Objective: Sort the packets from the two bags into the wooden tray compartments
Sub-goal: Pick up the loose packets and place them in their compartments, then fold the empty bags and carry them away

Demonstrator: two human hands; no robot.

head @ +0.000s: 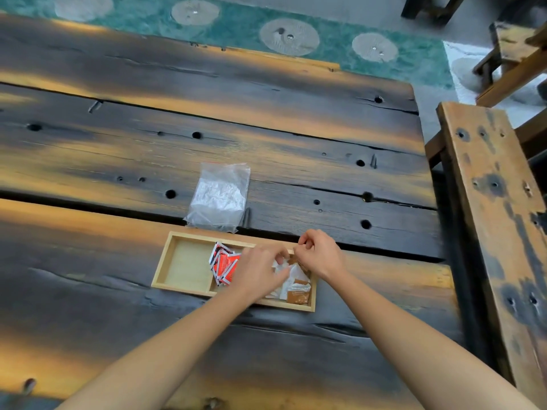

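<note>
Wooden tray (pixel 180 288), 3 compartments, lies flat on plank table (pixel 118 143), directly under both hands, long side running across the person's front.

1. Left compartment (pixel 186 264): well to the left of L hand, pale wood floor in view.

2. Red-white packets (pixel 225 263): heap in mid compartment, just left of L hand and partly hidden under its knuckles. Several are tilted and overlap each other.

3. Brown-white packets (pixel 299 294): in right compartment, below the gap btw the two hands, on the near side of R wrist. They lie loosely overlapped, some mostly white.

4. L hand (pixel 257 270): over the mid/right part of tray, forearm crossing the near rim. Fingers curled, thumb & forefinger pinching a pale crinkled piece (pixel 281 263). Cannot tell if that piece is clear film or a packet.

5. R hand (pixel 322 255): over tray's far right corner, just beside L hand. Fingers curled, tips turned toward L hand's tips and close to the same pale piece. Cannot tell whether they grip it.

6. Clear bag (pixel 220 196): flat on table beyond both hands, untouched by either. Near end reaches tray's far rim; cannot tell if it touches. Crumpled whitish contents, not readable.

7. Bench (pixel 488 202): right of R hand, well apart, alongside table edge.

8. Teal floor (pixel 340 45) w/ pale round patches: far beyond both hands, past table's far edge.
</note>
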